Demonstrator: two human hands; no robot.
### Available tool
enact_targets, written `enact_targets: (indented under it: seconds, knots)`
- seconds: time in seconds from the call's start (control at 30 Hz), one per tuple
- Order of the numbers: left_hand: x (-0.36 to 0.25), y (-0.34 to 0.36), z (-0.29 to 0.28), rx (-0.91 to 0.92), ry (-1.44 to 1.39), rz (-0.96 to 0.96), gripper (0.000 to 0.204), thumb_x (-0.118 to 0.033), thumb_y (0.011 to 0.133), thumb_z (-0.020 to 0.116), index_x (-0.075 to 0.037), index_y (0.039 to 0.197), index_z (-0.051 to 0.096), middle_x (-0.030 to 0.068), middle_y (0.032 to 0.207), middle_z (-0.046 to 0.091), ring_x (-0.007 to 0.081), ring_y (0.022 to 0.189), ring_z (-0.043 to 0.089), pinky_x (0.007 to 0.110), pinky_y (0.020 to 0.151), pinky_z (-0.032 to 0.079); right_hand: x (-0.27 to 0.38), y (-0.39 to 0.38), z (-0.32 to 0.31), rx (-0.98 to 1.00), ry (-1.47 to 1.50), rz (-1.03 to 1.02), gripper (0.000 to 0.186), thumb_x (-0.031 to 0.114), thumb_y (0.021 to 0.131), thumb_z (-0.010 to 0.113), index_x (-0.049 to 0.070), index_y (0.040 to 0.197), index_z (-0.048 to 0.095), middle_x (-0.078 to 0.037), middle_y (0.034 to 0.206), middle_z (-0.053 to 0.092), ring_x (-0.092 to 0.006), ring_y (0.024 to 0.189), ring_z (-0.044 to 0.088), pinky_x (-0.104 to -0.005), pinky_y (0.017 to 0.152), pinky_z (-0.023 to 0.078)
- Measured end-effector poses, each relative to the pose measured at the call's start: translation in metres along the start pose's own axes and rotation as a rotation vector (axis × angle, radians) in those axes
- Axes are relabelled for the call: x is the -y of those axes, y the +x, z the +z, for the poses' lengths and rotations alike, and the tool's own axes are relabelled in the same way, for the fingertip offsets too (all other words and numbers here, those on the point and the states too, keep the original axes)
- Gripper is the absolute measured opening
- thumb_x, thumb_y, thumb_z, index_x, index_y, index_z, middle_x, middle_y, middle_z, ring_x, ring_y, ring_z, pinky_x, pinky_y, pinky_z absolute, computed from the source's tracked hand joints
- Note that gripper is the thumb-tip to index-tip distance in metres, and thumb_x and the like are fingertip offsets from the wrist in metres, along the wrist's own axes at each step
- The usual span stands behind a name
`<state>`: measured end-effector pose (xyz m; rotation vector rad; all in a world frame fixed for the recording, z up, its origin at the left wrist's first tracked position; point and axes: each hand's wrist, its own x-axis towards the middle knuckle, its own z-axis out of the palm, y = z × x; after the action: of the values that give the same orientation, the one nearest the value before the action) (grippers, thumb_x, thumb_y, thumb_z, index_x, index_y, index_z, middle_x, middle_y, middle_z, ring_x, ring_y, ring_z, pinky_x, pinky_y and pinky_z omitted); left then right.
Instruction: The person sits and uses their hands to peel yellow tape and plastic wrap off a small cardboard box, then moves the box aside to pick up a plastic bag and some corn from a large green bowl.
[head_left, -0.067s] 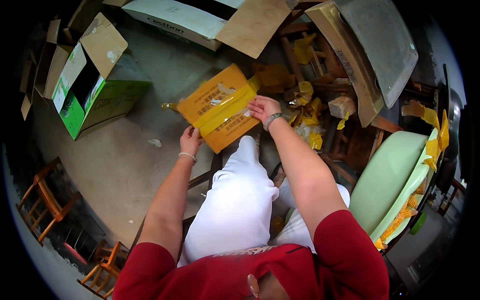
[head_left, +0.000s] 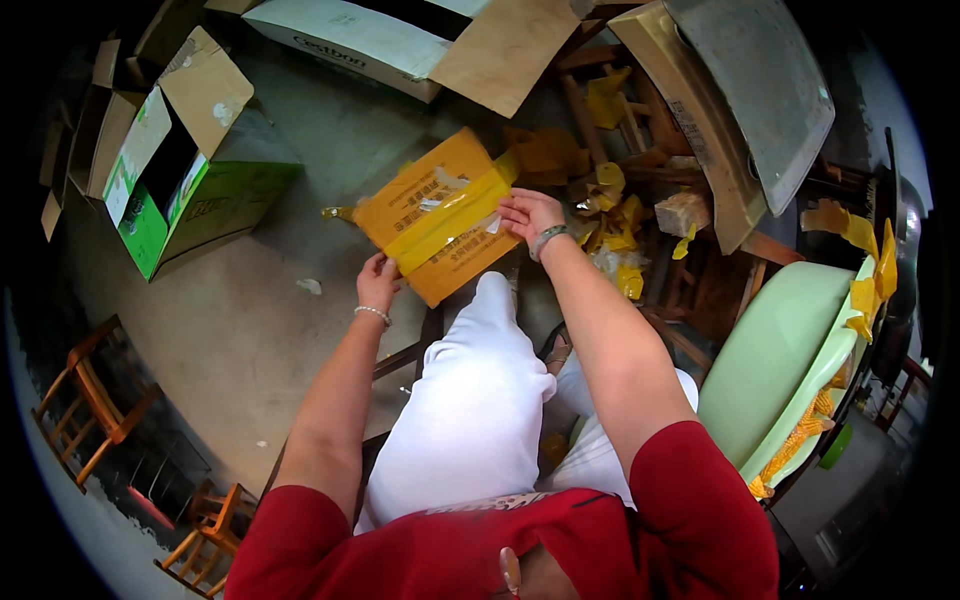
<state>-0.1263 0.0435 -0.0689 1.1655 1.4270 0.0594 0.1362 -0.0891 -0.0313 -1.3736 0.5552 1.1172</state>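
Holding an orange carton (head_left: pixel 418 200) two-handed

The left hand (head_left: pixel 379 283) pinches its near-left edge, fingers almost closed; the right hand (head_left: pixel 532 213), half curled, grips its right edge. Yellow tape (head_left: pixel 430 232) crosses the carton from hand to hand. Yellow scraps (head_left: pixel 627 222) lie just right of the right hand.

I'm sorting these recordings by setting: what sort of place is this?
Probably a cluttered storeroom or home workspace, judging by the open green box, the crumpled tape and the wooden chair.
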Motion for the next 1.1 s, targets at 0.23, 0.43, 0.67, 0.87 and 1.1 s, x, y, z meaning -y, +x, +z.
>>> enact_targets:
  seconds: [0.23, 0.43, 0.67, 0.87, 1.1]
  knots:
    - [-0.04, -0.038, 0.009, -0.142, 0.432, 0.566, 0.011, -0.014, 0.077, 0.06, -0.003, 0.079, 0.057, 0.0088, 0.071, 0.058, 0.0191, 0.058, 0.055, 0.03, 0.056, 0.045, 0.004, -0.005, 0.0, 0.046, -0.021, -0.037, 0.027, 0.003, 0.081, 0.051, -0.002, 0.107, 0.052, -0.013, 0.088, 0.062, -0.02, 0.074, 0.062, -0.0265, 0.06, 0.05]
    - [-0.101, -0.047, 0.074, 0.323, 0.782, 1.112, 0.027, -0.007, 0.07, 0.059, -0.005, 0.097, 0.056, 0.0115, 0.098, 0.058, 0.0289, 0.095, 0.054, 0.037, 0.08, 0.044, 0.013, 0.032, -0.016, -0.177, -0.357, -0.317, 0.03, -0.003, 0.077, 0.051, -0.001, 0.106, 0.056, -0.013, 0.088, 0.063, -0.0198, 0.077, 0.061, -0.0282, 0.065, 0.049]
    - [-0.134, -0.008, 0.146, 0.334, 1.242, 1.315, 0.038, -0.023, 0.079, 0.053, -0.002, 0.111, 0.052, 0.0109, 0.119, 0.05, 0.0261, 0.119, 0.039, 0.043, 0.099, 0.027, 0.051, 0.043, 0.01, -0.068, -1.266, -0.709, 0.045, -0.001, 0.071, 0.049, 0.011, 0.114, 0.055, -0.015, 0.117, 0.052, -0.0314, 0.106, 0.05, -0.035, 0.088, 0.042]
    - [-0.144, -0.005, 0.161, 0.46, 1.401, 1.195, 0.039, -0.032, 0.082, 0.051, -0.002, 0.107, 0.055, 0.0103, 0.116, 0.051, 0.0239, 0.119, 0.038, 0.044, 0.1, 0.024, 0.052, 0.065, 0.014, 0.131, -1.562, -0.636, 0.052, 0.004, 0.072, 0.05, 0.015, 0.123, 0.048, -0.017, 0.12, 0.05, -0.0314, 0.112, 0.045, -0.0387, 0.095, 0.035]
    - [-0.145, 0.001, 0.164, 0.422, 1.376, 1.196, 0.035, -0.034, 0.081, 0.052, -0.003, 0.095, 0.06, 0.0076, 0.102, 0.057, 0.0215, 0.113, 0.042, 0.039, 0.093, 0.029, 0.052, 0.09, 0.003, 0.052, -1.883, -0.505, 0.025, 0.013, 0.072, 0.052, 0.016, 0.096, 0.062, -0.01, 0.105, 0.059, -0.0278, 0.103, 0.051, -0.0436, 0.089, 0.038]
